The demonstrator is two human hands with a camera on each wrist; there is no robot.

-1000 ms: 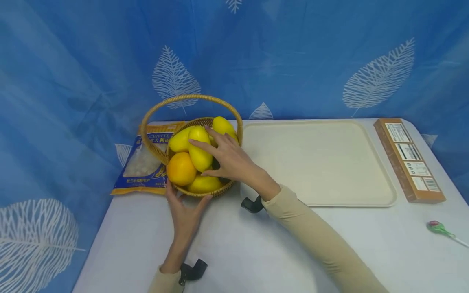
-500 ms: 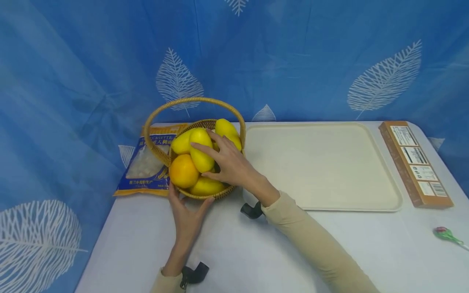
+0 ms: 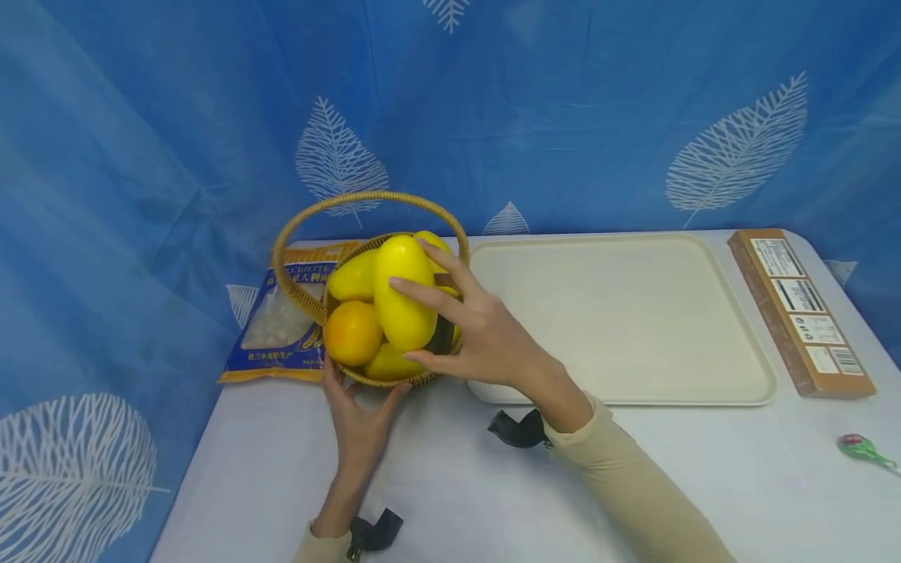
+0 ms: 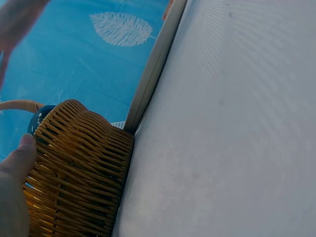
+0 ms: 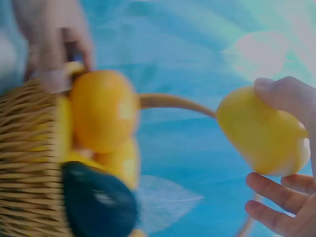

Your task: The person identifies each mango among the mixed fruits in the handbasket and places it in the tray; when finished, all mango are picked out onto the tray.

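Observation:
My right hand (image 3: 493,332) pinches a yellow mango (image 3: 404,293) between thumb and fingers, just above the wicker basket (image 3: 415,381). In the right wrist view that mango (image 5: 261,131) hangs clear of the other fruit. At the near side of the basket, my left hand (image 3: 357,426) grips it by the rim. The left wrist view has the thumb (image 4: 23,155) against the weave. Inside the basket lie an orange (image 3: 352,334), more yellow mangoes (image 3: 354,277) and a dark green fruit (image 5: 101,202), perhaps an avocado. Fingers and fruit partly hide the contents.
A cream tray (image 3: 612,320) lies right of the basket, with a long brown box (image 3: 798,313) beyond it. A lollipop (image 3: 864,450) sits near the right edge. Behind the basket is a pasta bag (image 3: 278,320). The tall handle (image 3: 373,195) arches over the fruit.
The right hand has lifted the mango up from the pile and slightly to the right, towards the camera. The left hand has stayed on the basket.

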